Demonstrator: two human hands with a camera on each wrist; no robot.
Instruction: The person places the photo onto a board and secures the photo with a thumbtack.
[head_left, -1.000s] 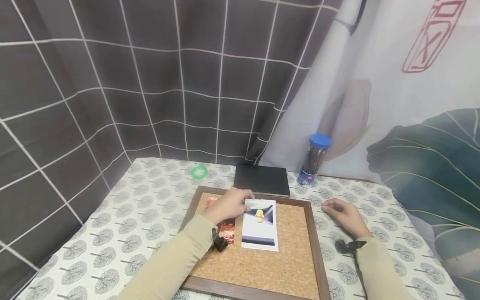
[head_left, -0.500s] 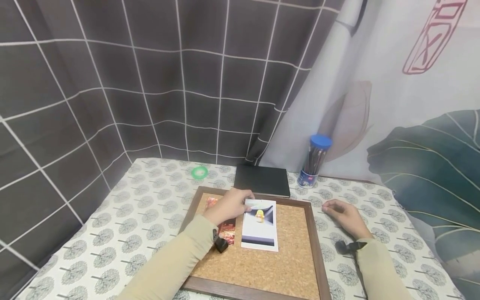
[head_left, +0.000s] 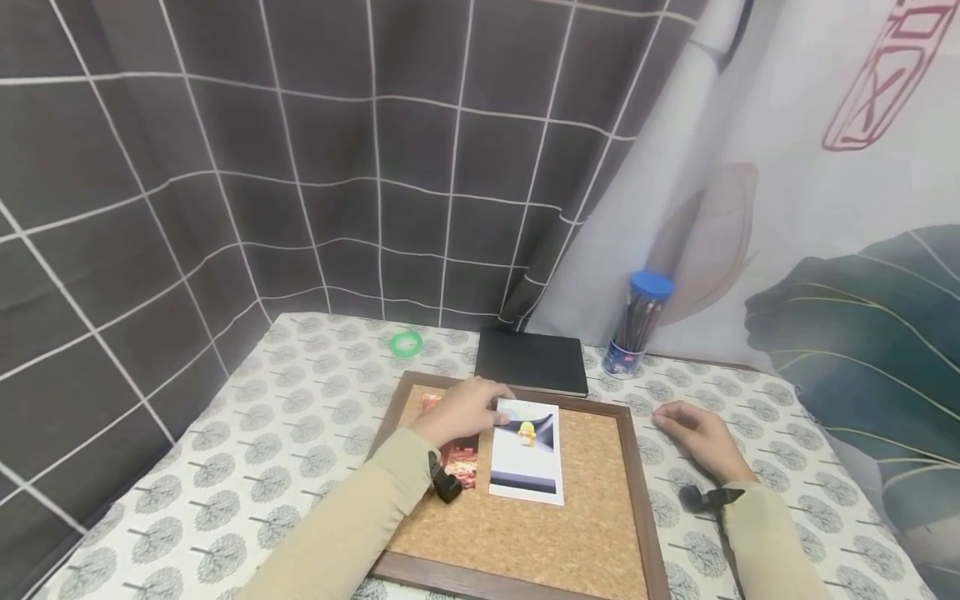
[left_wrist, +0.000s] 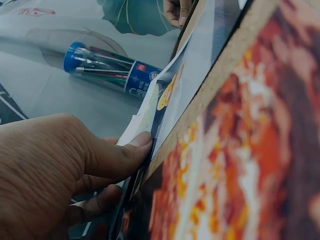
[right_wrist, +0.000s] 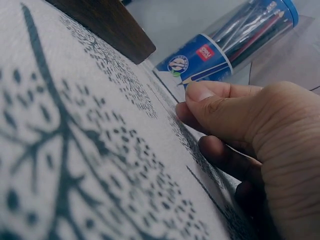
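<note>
In the head view a cork board [head_left: 525, 533] with a brown wooden frame lies on the table. A white-bordered photo [head_left: 525, 467] with a small yellow figure lies over its upper middle. My left hand [head_left: 461, 412] pinches the photo's upper left corner. In the left wrist view its thumb [left_wrist: 135, 150] presses on the photo's edge, and the other fingers are partly hidden below. A red and orange picture [head_left: 461, 467] is on the cork, partly under my left hand and wrist. Right of the board my right hand [head_left: 697, 433] rests loosely curled on the table, thumb and forefinger tips together, nothing visible between them.
Behind the board lies a black flat book [head_left: 531, 361]. A blue-lidded tub of pencils [head_left: 636, 325] stands to its right. A green ring of tape [head_left: 406, 344] lies at the back left. A dark grid curtain [head_left: 375, 167] hangs behind the tree-print tablecloth [head_left: 262, 417].
The head view has shifted slightly. Both hands, the photo and the board keep the same places relative to each other.
</note>
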